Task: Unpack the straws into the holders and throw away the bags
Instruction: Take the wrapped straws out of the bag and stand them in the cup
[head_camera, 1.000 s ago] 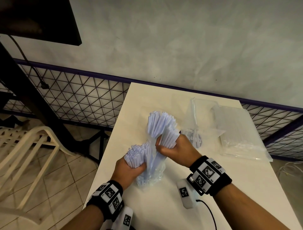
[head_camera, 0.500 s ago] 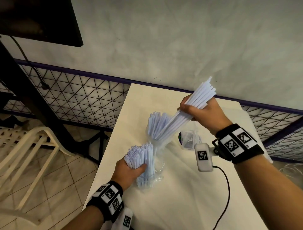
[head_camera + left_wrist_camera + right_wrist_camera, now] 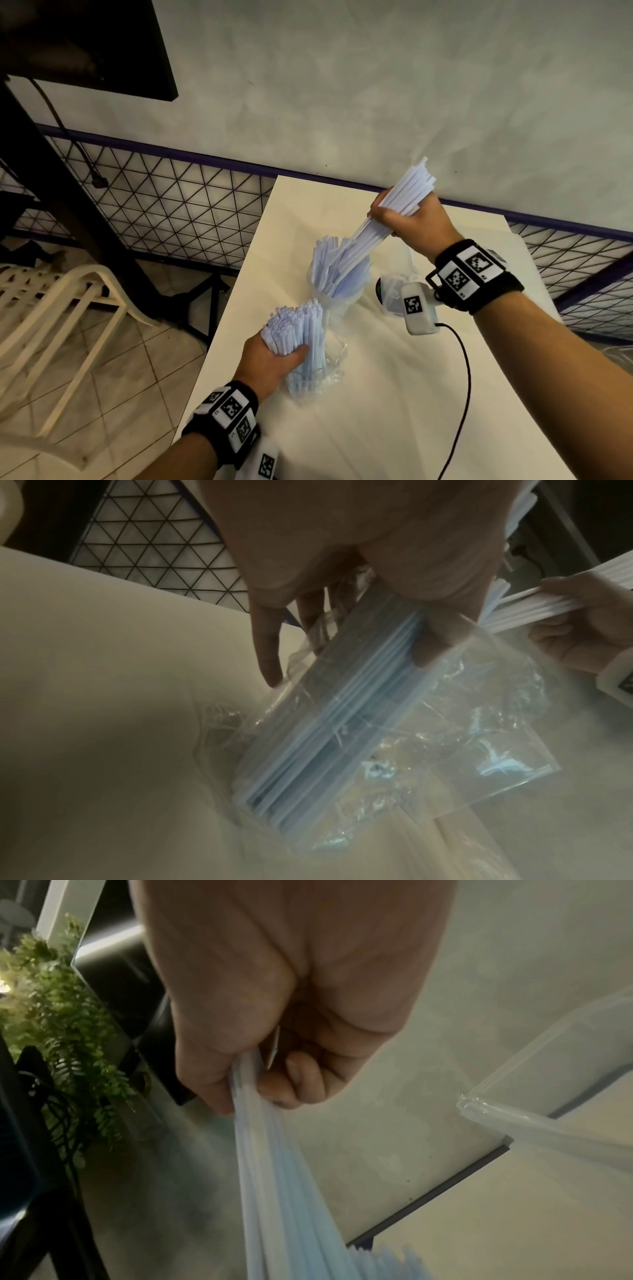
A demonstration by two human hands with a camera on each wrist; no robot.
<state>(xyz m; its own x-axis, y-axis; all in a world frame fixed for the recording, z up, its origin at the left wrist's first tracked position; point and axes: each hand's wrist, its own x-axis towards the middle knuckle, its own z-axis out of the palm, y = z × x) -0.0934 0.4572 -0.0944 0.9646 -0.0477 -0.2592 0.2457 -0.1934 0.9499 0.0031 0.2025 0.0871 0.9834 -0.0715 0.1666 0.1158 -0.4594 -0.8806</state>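
Since half a second ago your right hand [image 3: 412, 219] barely moved, still fisted round the white plastic straw bundle [image 3: 383, 219], long axis slanting up-right. Your left hand [image 3: 270, 359] grips straws in the clear plastic bag [image 3: 329, 363] on the surface [image 3: 394, 394].

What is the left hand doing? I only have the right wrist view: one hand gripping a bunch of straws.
Observer: The left hand grips a second bunch of straws, standing upright on the table inside a clear bag.
Operator: Is my bundle free of the rest?
Observer: No. The right hand holds its slanted bundle raised, but the lower ends are buried in a third cluster of straws just beyond the left hand.
Operator: Is that cluster in a holder?
Observer: Clear plastic surrounds it; I cannot tell whether it is bag or holder.
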